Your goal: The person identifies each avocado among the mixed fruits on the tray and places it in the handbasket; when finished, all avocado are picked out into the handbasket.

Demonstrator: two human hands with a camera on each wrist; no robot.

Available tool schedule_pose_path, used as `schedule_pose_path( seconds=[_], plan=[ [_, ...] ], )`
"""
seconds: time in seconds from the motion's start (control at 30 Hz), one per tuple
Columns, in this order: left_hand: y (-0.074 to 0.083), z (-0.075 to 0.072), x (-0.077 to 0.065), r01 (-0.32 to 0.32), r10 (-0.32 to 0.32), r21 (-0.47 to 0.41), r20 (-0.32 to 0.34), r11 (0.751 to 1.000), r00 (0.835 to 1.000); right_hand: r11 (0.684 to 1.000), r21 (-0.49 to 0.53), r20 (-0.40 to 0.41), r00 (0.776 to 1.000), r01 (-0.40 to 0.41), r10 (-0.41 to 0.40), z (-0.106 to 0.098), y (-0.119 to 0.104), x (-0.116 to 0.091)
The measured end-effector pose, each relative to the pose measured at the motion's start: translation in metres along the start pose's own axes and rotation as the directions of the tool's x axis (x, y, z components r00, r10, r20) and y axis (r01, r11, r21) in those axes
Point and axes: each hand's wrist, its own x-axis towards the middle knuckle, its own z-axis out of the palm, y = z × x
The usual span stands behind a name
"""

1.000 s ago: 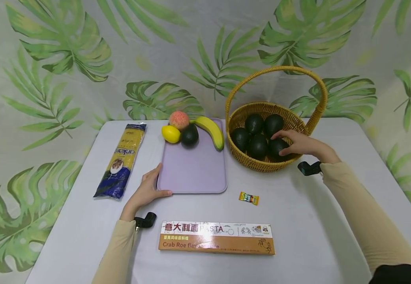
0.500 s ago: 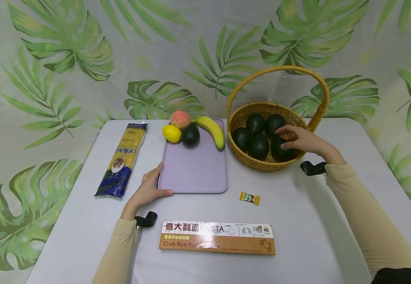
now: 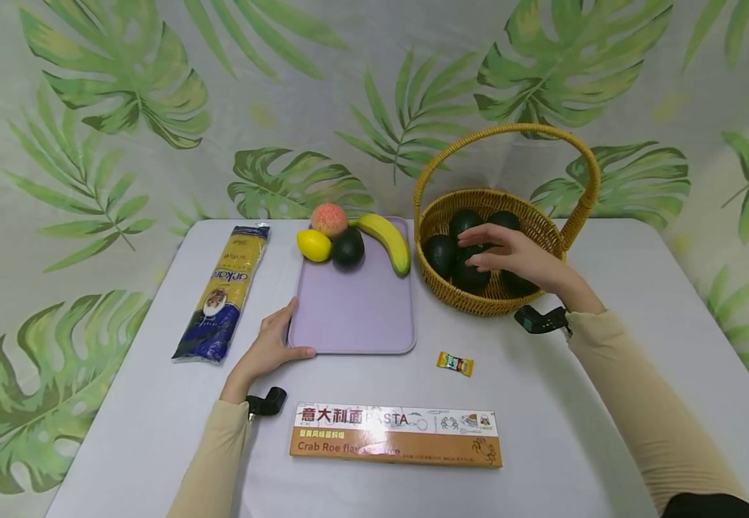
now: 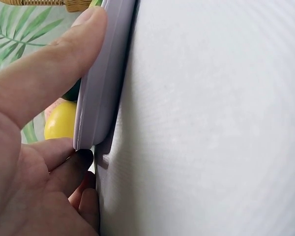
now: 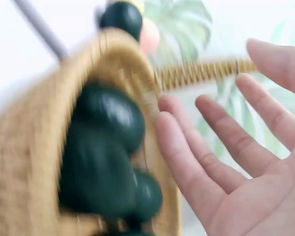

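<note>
My left hand (image 3: 267, 352) holds the near left corner of a lilac tray (image 3: 355, 316), thumb on the front edge and fingers along the left side. A lemon (image 3: 314, 245), a peach (image 3: 329, 219), a banana (image 3: 383, 241) and one avocado (image 3: 347, 248) lie at the tray's far end. Over a wicker basket (image 3: 455, 293) hovers my right hand (image 3: 516, 255), fingers spread and nothing between them. Dark green avocados (image 5: 108, 118) fill the basket, partly hidden by this hand in the head view.
The basket's tall handle (image 3: 510, 128) arches above it. Left of the tray lies a blue and yellow pasta bag (image 3: 221, 295). A pasta box (image 3: 395, 435) lies near the front, and a small wrapped candy (image 3: 455, 363) lies between box and basket. A leaf-patterned cloth hangs behind.
My right hand has let go of the avocado at the basket's right, lifted and shifted left over the others. My left hand stays at the tray corner.
</note>
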Motion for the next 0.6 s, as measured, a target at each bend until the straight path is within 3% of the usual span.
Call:
schedule_pose_path(
  seconds=[0.13, 0.3, 0.6],
  plan=[
    [0.001, 0.0, 0.0, 0.001, -0.001, 0.002, 0.004, 1.0, 1.0, 0.997, 0.063, 0.061, 0.997, 0.048, -0.052, 0.026, -0.007, 0.019],
    [0.0, 0.001, 0.0, 0.005, -0.005, -0.002, 0.002, 1.0, 1.0, 0.996, 0.035, 0.092, 0.992, 0.079, -0.082, 0.057, -0.011, 0.05],
    [0.0, 0.0, -0.001, 0.004, -0.004, 0.003, 0.001, 1.0, 1.0, 0.999, 0.032, 0.107, 0.993, 0.043, -0.046, 0.095, -0.01, 0.096]
  ],
)
